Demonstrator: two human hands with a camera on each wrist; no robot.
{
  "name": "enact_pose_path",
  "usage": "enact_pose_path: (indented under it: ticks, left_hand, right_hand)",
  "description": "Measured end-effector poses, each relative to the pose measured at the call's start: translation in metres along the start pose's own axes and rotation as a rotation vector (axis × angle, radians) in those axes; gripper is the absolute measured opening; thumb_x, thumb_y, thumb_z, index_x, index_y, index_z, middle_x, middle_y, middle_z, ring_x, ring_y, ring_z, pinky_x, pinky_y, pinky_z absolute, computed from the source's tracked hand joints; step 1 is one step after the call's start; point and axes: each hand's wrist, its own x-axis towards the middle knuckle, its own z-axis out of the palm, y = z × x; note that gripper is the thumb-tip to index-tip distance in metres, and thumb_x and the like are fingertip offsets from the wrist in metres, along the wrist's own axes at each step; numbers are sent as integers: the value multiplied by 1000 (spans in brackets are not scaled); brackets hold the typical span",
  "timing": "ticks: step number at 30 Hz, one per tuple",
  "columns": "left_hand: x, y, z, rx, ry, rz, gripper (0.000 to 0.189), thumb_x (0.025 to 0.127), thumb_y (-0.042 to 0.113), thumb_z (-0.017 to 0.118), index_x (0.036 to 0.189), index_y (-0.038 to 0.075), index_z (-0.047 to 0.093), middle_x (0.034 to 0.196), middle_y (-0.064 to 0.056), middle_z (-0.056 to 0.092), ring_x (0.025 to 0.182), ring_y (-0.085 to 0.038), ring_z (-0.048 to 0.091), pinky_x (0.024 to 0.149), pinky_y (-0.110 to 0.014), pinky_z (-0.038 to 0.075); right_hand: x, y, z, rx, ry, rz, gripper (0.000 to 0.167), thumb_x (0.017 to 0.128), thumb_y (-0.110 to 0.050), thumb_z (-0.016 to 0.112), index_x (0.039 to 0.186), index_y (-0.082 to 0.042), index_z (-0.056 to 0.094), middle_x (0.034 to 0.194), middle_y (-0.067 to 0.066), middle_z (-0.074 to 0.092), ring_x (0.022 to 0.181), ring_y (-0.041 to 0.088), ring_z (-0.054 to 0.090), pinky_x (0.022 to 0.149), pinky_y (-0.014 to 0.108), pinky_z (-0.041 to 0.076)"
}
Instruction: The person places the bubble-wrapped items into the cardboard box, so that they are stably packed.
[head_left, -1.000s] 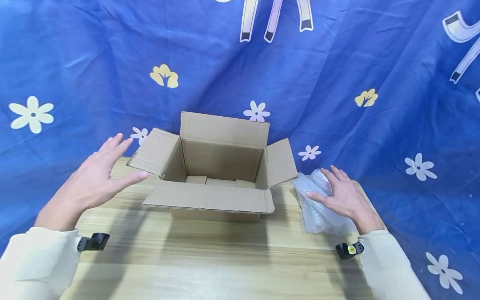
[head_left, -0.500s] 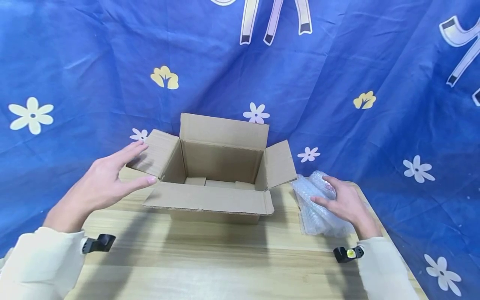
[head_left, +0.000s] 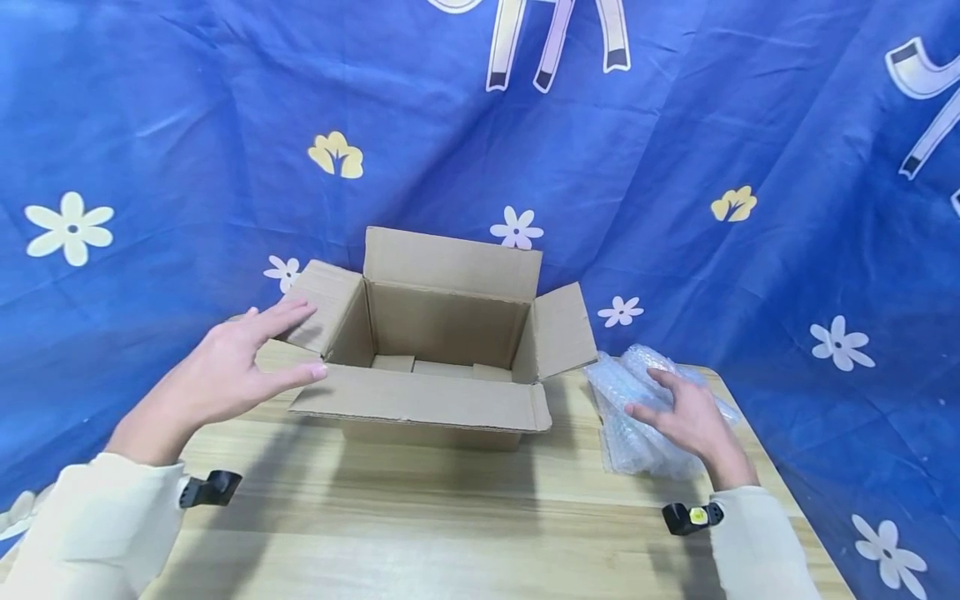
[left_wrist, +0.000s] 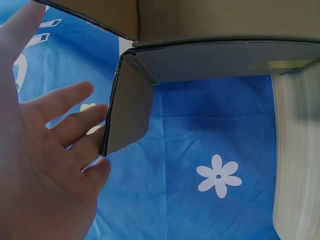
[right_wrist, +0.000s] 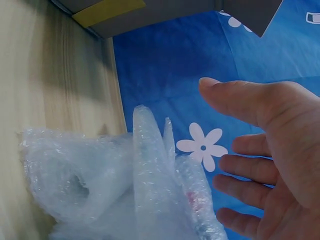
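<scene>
An open cardboard box point(head_left: 420, 398) stands on the table with its flaps spread outward. Its left flap point(head_left: 324, 302) is partly overlapped by the fingers of my left hand point(head_left: 213, 375), whose thumb points toward the box. From the left wrist view, the fingertips of this hand point(left_wrist: 55, 135) lie right at the edge of a box flap point(left_wrist: 131, 95). To the right of the box lies a pile of bubble wrap packets point(head_left: 626, 408). My right hand point(head_left: 693, 417) is over them, thumb and fingers apart, with nothing between them. A reddish patch shows through one packet point(right_wrist: 195, 200).
Behind the table point(head_left: 420, 525) hangs a blue curtain point(head_left: 637, 133) with flowers and animal legs printed on it. The right table edge runs just past the bubble wrap. Yellowish tape point(right_wrist: 107, 12) crosses the lower side of the box.
My left hand has moved right, toward the box, and slightly lower, now overlapping its left flap. The right hand has come down closer to the bubble wrap, its fingers less spread in view.
</scene>
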Motion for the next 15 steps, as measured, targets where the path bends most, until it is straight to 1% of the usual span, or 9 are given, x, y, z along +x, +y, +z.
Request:
enact_pose_path:
  ticks: [3, 4, 7, 11, 15]
  left_hand:
    - [0, -1, 3, 19, -3, 2, 79, 81, 42, 82, 145, 5, 53, 154, -17, 41, 138, -45, 36, 114, -60, 23]
    - [1, -1, 3, 29, -7, -1, 81, 80, 44, 83, 144, 5, 53, 154, -17, 40, 138, -45, 36, 112, -61, 26]
    - [0, -2, 6, 20, -27, -25, 85, 77, 47, 84, 144, 5, 53, 155, -17, 38, 140, -43, 35, 107, -62, 31]
    - [-3, -2, 10, 0, -57, -43, 87, 78, 49, 84, 145, 2, 51, 155, -19, 38, 144, -40, 29, 110, -62, 29]
    - [-4, -3, 14, 18, -64, -50, 88, 78, 52, 82, 145, 2, 51, 154, -18, 40, 144, -39, 28, 109, -63, 29]
  right_hand:
    - [0, 0, 2, 7, -4, 10, 81, 87, -43, 76, 142, 10, 47, 142, 30, 48, 131, 50, 41, 104, 64, 37]
    - [0, 1, 3, 11, -4, 12, 81, 87, -43, 76, 142, 10, 47, 142, 30, 48, 131, 50, 42, 104, 63, 37]
    - [0, 2, 5, 28, -8, 24, 82, 88, -41, 76, 143, 11, 45, 141, 31, 49, 129, 50, 45, 103, 62, 39]
    - [0, 3, 9, 33, -11, 42, 79, 89, -38, 76, 141, 13, 46, 138, 32, 52, 124, 50, 49, 99, 62, 42]
    - [0, 4, 11, 18, -12, 65, 78, 88, -37, 77, 140, 13, 48, 139, 33, 50, 124, 52, 48, 97, 63, 43]
